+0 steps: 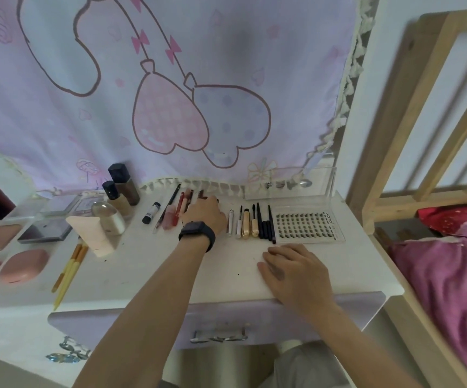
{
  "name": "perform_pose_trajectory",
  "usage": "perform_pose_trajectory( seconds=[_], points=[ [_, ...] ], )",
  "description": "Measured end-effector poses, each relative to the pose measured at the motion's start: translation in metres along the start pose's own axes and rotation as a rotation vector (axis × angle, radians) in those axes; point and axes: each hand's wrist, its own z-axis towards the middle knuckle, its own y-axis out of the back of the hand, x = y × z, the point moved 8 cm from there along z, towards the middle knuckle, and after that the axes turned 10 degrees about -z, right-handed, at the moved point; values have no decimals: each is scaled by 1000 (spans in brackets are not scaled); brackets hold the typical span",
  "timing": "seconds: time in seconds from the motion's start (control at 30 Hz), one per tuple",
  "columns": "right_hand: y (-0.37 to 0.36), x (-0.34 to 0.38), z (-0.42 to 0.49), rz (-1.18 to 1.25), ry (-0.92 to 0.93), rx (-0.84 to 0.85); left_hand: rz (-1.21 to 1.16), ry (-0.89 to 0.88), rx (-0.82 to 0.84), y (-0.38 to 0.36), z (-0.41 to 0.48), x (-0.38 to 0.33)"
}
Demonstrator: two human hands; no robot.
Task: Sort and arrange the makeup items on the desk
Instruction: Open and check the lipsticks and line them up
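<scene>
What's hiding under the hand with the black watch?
The left hand lies over a row of pencils; only their far ends poke out. Their near ends, and whether fingers pinch one, are covered.

1. Black wristwatch (197, 233) with a rectangular dark face and broad matching strap, worn just behind the left hand (207, 212)
2. Bare forearms (154, 298) on both sides, uncovered to the near edge of view
3. Dark greyish smudge (276, 271) on the back of the right hand (294, 273)
4. Grey cloth (305, 365) at the lap, near right
</scene>
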Motion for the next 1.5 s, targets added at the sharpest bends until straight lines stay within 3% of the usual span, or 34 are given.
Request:
perform_pose_trajectory(
  seconds=[0.17, 0.33, 0.4, 0.5, 0.63, 0.83, 1.0, 1.1, 1.33, 1.5],
  points=[
    [0, -1, 0, 12, -12, 4, -268, 43, -92, 22, -3, 6],
    [-1, -5, 0, 36, -55, 28, -955, 228, -254, 36, -42, 40],
    [0, -7, 0, 58, -91, 30, -1179, 252, -222, 30, -63, 48],
    [0, -16, 2, 240, -266, 92, -1314, 215, -97, 17, -90, 48],
    [-4, -5, 10, 645, -448, 176, -1329, 186, 40, 3, -108, 38],
    [-22, 49, 26, 963, -385, 404, -1313, 62, 54, 6, -118, 25],
    [-31, 50, 25, 1047, -440, 377, -1329, 26, 70, 3, -121, 29],
    [-30, 48, 25, 1015, -428, 369, -1252, -44, 141, 1, -121, 21],
    [-25, 49, 21, 901, -343, 313, -1299, -39, 125, 0, -121, 28],
    [-23, 36, 18, 859, -444, 236, -1306, -38, 118, 2, -123, 28]
  ],
)
